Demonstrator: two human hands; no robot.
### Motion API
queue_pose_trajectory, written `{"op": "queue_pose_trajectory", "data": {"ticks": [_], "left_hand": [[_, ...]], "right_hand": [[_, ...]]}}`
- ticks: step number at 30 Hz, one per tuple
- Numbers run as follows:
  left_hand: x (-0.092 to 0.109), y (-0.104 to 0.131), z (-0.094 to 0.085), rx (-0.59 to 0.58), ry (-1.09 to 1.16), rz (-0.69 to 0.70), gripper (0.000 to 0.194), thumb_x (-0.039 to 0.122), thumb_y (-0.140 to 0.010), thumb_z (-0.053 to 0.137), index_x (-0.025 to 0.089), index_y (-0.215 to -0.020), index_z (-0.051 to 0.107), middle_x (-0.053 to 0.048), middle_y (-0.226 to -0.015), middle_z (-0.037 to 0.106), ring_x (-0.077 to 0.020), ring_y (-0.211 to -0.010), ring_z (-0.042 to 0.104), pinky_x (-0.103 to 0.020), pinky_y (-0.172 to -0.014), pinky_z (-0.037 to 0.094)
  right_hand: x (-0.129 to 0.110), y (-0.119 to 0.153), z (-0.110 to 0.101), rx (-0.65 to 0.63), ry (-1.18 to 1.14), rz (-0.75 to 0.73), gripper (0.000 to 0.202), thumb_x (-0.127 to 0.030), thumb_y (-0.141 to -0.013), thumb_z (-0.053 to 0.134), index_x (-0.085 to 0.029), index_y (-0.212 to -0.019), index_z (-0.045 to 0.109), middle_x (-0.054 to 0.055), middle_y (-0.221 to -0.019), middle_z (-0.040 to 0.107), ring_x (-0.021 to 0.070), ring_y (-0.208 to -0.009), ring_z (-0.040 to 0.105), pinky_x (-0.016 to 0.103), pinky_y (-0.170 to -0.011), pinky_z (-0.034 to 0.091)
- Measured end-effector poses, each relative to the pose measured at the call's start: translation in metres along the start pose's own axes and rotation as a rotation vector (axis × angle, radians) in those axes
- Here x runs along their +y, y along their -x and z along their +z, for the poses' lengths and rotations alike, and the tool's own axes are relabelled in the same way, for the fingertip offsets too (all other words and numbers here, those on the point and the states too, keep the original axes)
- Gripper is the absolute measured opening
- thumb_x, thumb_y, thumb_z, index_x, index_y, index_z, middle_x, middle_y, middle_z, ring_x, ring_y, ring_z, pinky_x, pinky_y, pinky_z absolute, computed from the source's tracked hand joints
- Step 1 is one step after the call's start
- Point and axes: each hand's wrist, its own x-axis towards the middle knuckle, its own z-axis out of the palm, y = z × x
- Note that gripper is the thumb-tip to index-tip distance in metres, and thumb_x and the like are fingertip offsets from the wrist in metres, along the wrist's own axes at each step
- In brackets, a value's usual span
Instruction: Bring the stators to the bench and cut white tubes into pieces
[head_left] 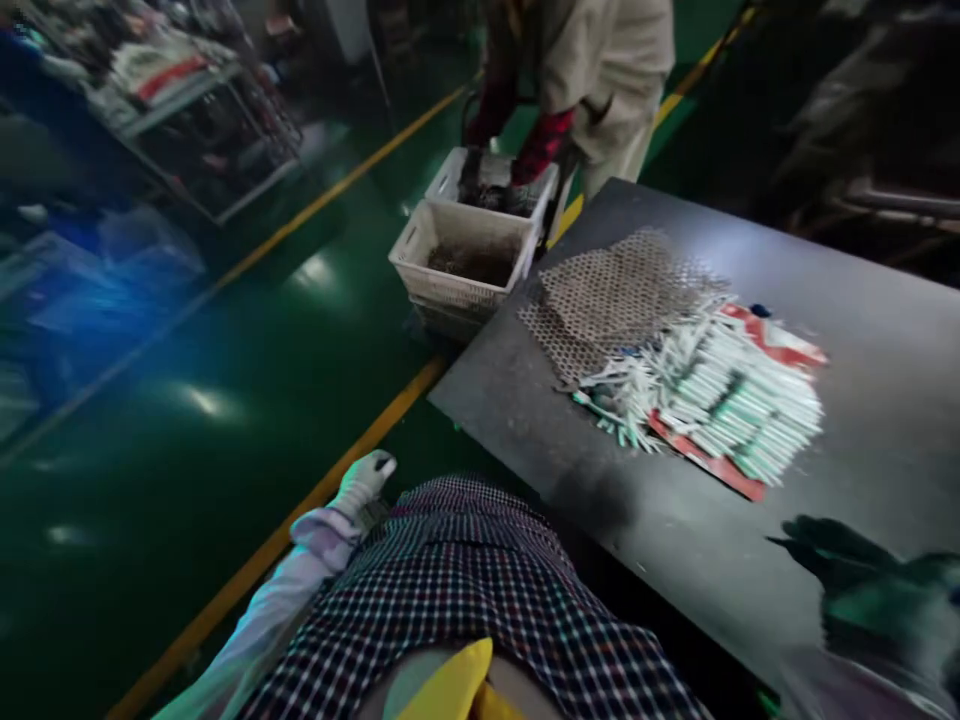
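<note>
Indoors, white-gloved left hand (pixel 365 480) curls fingers together; dark-gloved right hand (pixel 862 570), finger spacing unclear, nears slim white rods (pixel 780 425), likely light, stiff, best gripped mid-bundle.

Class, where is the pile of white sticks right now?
In the head view, the white sticks lie right of centre on the metal table, beside the brown mesh.

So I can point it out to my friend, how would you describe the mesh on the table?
Find the grey table. On it, left of the white sticks, lies the mesh. It is flat, brownish and full of small holes, unlike the slender sticks.
</note>
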Motion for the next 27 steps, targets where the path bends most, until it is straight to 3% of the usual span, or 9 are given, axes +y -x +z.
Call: {"op": "queue_pose_trajectory", "data": {"ticks": [2,4,6,9,11,13,16,21,27], "left_hand": [[0.014,-0.051,-0.025,-0.01,0.019,0.082,0.029,0.032,-0.094,0.056,0.02,-0.116,0.07,-0.006,-0.121,0.074,-0.0184,-0.114,0.067,-0.026,-0.103,0.048],[0.036,-0.101,-0.047,-0.015,0.023,0.185,0.032,0.034,-0.094,0.057,0.021,-0.121,0.068,-0.005,-0.125,0.072,-0.0179,-0.118,0.065,-0.025,-0.106,0.045],[0.057,-0.147,-0.068,-0.016,0.021,0.293,0.033,0.035,-0.094,0.057,0.02,-0.123,0.067,-0.005,-0.124,0.072,-0.0188,-0.116,0.066,-0.027,-0.105,0.046],[0.079,-0.209,-0.098,-0.029,-0.008,0.382,0.033,0.034,-0.094,0.058,0.018,-0.121,0.068,-0.007,-0.12,0.073,-0.0205,-0.111,0.068,-0.029,-0.102,0.049],[0.088,-0.246,-0.12,-0.056,-0.043,0.396,0.031,0.033,-0.094,0.058,0.019,-0.119,0.068,-0.006,-0.12,0.073,-0.0207,-0.112,0.068,-0.03,-0.101,0.05],[0.095,-0.282,-0.142,-0.076,-0.06,0.405,0.033,0.033,-0.093,0.059,0.019,-0.122,0.067,-0.006,-0.12,0.073,-0.0202,-0.11,0.068,-0.03,-0.1,0.051],[0.113,-0.344,-0.175,-0.027,-0.068,0.417,0.044,0.035,-0.092,0.062,0.017,-0.132,0.06,-0.009,-0.121,0.071,-0.0196,-0.106,0.069,-0.03,-0.097,0.053],[0.194,-0.498,-0.205,0.073,-0.325,0.591,0.061,0.036,-0.088,0.065,0.018,-0.144,0.05,-0.014,-0.145,0.055,-0.0272,-0.132,0.054,-0.038,-0.114,0.041],[0.327,-0.678,-0.177,-0.178,-0.569,0.738,0.085,0.031,-0.083,0.069,0.008,-0.155,0.032,-0.021,-0.159,0.036,-0.033,-0.147,0.036,-0.042,-0.122,0.029]], "right_hand": [[-0.027,0.002,0.041,0.057,-0.241,0.039,0.107,-0.09,-0.077,0.004,-0.014,-0.106,0.073,0.034,-0.095,0.069,0.0339,-0.074,0.072,0.048,-0.06,0.053],[-0.059,0.002,0.085,0.155,-0.381,0.055,0.084,-0.096,-0.069,0.034,-0.02,-0.078,0.068,0.018,-0.062,0.066,0.0246,-0.041,0.055,0.043,-0.043,0.045],[-0.094,0.002,0.137,0.168,-0.397,-0.003,0.062,-0.083,-0.067,0.059,-0.021,-0.069,0.061,0.005,-0.049,0.057,0.0159,-0.034,0.043,0.033,-0.036,0.038],[-0.147,0.003,0.237,-0.096,-0.362,-0.213,0.046,-0.063,-0.076,0.065,-0.018,-0.085,0.067,0.001,-0.053,0.061,0.0165,-0.044,0.056,0.028,-0.044,0.046],[-0.181,-0.001,0.31,-0.346,-0.274,-0.455,0.043,-0.053,-0.084,0.062,-0.017,-0.106,0.069,0.006,-0.077,0.073,0.0188,-0.063,0.069,0.03,-0.059,0.054],[-0.213,-0.011,0.378,-0.551,-0.004,-0.716,0.035,-0.037,-0.09,0.058,-0.021,-0.12,0.068,0.008,-0.098,0.077,0.0196,-0.081,0.073,0.029,-0.071,0.055],[-0.255,-0.04,0.452,-0.703,0.598,-0.954,0.042,-0.017,-0.091,0.053,-0.026,-0.13,0.066,0.006,-0.101,0.078,0.0204,-0.087,0.073,0.027,-0.074,0.051],[-0.28,-0.092,0.498,-0.732,0.874,-1.084,0.036,-0.013,-0.09,0.059,-0.023,-0.122,0.071,0.01,-0.094,0.076,0.0221,-0.091,0.07,0.032,-0.082,0.046],[-0.258,-0.093,0.512,-0.642,0.872,-0.98,0.038,-0.008,-0.085,0.059,-0.023,-0.117,0.071,0.008,-0.086,0.074,0.0202,-0.083,0.068,0.032,-0.077,0.045]]}}
